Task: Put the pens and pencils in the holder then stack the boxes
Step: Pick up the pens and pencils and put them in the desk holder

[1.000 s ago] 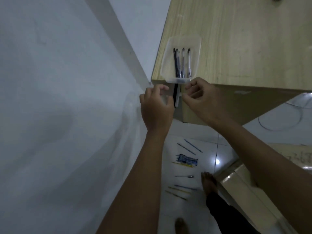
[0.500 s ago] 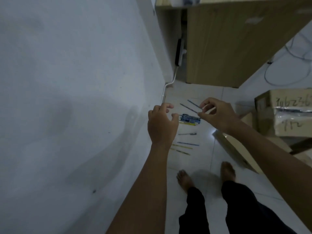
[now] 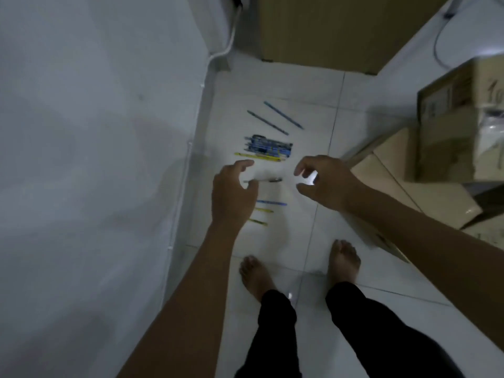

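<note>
Now that both hands have dropped from the desk tray, the left hand (image 3: 234,195) and right hand (image 3: 324,184) hover empty, fingers spread, over pens (image 3: 268,147) on the floor (image 3: 286,241); another pickup looks next.

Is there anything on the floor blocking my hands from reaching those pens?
Nothing visible does. The left hand and right hand hover open above the loose pens on the bare tile floor; the cardboard boxes sit off to the right.

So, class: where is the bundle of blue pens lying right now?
In the head view, the bundle of blue pens lies on the white tiled floor near the wall, just beyond a yellow pencil, ahead of both hands.
</note>
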The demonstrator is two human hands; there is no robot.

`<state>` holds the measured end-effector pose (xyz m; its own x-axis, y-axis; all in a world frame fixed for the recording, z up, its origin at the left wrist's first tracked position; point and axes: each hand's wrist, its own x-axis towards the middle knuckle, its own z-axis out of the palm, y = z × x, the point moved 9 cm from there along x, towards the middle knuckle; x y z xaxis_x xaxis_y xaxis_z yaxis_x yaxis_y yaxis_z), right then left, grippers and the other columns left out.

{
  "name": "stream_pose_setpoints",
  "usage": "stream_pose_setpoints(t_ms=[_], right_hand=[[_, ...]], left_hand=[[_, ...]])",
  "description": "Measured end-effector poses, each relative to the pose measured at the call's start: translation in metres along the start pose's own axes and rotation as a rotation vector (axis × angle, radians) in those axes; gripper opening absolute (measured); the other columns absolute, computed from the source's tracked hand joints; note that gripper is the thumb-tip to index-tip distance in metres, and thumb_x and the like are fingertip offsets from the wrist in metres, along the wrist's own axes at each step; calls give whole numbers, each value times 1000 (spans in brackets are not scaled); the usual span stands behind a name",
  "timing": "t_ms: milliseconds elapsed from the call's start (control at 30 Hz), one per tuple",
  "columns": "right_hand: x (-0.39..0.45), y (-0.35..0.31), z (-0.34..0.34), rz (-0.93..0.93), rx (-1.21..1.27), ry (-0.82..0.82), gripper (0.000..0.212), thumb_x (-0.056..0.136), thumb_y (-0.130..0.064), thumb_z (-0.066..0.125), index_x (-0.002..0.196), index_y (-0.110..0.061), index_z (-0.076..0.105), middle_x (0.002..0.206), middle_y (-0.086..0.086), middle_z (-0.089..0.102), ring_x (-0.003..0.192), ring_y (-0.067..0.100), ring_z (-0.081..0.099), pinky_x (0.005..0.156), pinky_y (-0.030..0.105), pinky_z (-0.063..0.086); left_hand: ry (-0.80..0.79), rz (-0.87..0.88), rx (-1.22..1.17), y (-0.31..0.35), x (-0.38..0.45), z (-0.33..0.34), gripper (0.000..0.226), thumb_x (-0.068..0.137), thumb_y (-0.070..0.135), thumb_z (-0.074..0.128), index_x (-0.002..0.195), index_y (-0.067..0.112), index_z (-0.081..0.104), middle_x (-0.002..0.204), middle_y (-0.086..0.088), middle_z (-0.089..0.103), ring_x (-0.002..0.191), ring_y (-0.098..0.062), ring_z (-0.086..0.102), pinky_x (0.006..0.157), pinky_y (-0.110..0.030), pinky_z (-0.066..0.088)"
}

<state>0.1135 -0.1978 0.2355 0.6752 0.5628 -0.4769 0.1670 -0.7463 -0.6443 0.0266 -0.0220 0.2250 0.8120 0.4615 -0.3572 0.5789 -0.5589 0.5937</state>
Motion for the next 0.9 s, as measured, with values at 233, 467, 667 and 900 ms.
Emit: stream_pose_setpoints(t_ms=[233, 467, 667, 900], right_hand=[[84, 93, 120, -54, -113, -106, 24, 81, -17, 68, 105, -15, 65, 98, 1, 54, 85, 16, 49, 80, 30, 44], [182, 128, 148, -298, -349, -48, 27, 78, -13, 69, 105, -9, 66, 104, 16, 62, 95, 31, 57, 80, 33, 42], [237, 137, 125, -393, -330, 123, 20, 81, -15, 70, 100, -10, 67, 100, 9, 67, 76, 14, 50, 72, 26, 38], [249, 143, 112, -393, -411, 230, 28, 82, -17, 68, 107, -7, 66, 102, 14, 67, 98, 32, 60, 82, 36, 46]], left_hand=[[-183, 133, 167, -111, 58, 130, 44, 82, 15, 63, 123, 31, 64, 122, 0, 61, 112, -24, 52, 92, -31, 43], [-253, 233, 19, -141, 126, 189, 31, 83, 12, 71, 107, 31, 69, 107, 5, 69, 92, -9, 61, 84, -15, 48], [-424, 382, 85, -133, 154, 219, 30, 75, 28, 84, 102, 33, 71, 94, 15, 70, 85, 2, 64, 76, -18, 52], [-518, 443, 489, -143, 153, 238, 29, 74, 35, 85, 97, 29, 70, 84, 16, 64, 74, -2, 55, 67, -23, 42]])
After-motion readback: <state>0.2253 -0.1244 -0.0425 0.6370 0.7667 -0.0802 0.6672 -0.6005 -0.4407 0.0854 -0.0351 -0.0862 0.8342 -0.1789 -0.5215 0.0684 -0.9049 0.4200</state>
